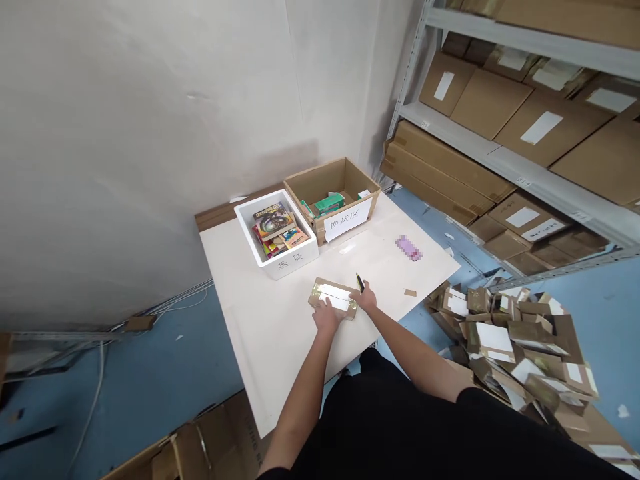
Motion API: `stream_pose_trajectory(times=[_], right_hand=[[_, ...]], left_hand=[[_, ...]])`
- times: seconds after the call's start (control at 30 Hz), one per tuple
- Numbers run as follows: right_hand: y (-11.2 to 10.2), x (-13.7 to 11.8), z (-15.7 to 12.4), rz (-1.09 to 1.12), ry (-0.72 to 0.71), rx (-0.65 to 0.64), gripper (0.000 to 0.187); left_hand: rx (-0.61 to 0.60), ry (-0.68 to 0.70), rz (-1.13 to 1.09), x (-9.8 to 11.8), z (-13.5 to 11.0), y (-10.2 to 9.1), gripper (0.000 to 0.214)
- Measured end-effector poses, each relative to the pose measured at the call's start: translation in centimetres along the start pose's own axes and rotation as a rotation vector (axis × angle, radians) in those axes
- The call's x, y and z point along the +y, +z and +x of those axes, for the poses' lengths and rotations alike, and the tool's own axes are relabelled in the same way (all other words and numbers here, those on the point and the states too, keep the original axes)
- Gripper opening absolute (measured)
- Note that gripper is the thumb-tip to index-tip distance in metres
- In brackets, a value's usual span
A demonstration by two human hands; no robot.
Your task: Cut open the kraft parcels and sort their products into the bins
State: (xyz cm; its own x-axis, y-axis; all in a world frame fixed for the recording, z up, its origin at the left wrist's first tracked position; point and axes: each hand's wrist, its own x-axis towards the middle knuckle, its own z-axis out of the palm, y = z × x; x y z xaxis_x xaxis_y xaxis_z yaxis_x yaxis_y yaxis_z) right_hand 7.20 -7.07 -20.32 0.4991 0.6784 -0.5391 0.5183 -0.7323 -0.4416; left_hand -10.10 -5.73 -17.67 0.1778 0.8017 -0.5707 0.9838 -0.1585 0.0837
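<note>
A small taped cardboard box with a white label lies flat on the white table. My left hand grips its near left side, with fingers over the top. At the right end of the box is my right hand, closed round a slim black tool with a yellow tip that looks like a utility knife. Some fingers of this hand touch the box's top. A dark line runs along the label; whether it is a slit, I cannot tell.
Behind the box stand a white foam bin holding books and a labelled open carton with green boxes. A blurred purple item and a cardboard scrap lie to the right. Shelving and a heap of opened boxes flank the table.
</note>
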Motion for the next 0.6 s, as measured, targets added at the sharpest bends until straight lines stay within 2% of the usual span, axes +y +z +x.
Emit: stream_pose_trajectory(times=[0.13, 0.27, 0.37, 0.43, 0.5, 0.6], right_hand=[[0.0, -1.6, 0.9, -0.023, -0.095, -0.036, 0.092], [0.2, -1.6, 0.6, 0.157, -0.116, -0.044, 0.062], [-0.4, -0.2, -0.4, 0.399, -0.055, -0.055, 0.045], [-1.2, 1.0, -1.2, 0.512, -0.044, -0.094, 0.035], [-2.2, 2.2, -2.0, 0.522, -0.035, -0.158, 0.029], [-3.4, 3.0, -3.1, 0.387, -0.036, -0.248, 0.027]], left_hand=[[-0.035, -0.02, 0.035, -1.0, -2.6, 1.6, 0.081], [0.013, 0.019, -0.011, -2.6, -3.7, 1.1, 0.052], [0.079, 0.099, -0.04, -3.6, -2.8, 0.0, 0.053], [0.081, 0.175, -0.021, -3.8, -2.0, -0.1, 0.061], [0.052, 0.218, 0.008, -3.8, -1.3, 0.5, 0.066], [0.031, 0.212, 0.017, -3.5, -0.9, 1.9, 0.065]])
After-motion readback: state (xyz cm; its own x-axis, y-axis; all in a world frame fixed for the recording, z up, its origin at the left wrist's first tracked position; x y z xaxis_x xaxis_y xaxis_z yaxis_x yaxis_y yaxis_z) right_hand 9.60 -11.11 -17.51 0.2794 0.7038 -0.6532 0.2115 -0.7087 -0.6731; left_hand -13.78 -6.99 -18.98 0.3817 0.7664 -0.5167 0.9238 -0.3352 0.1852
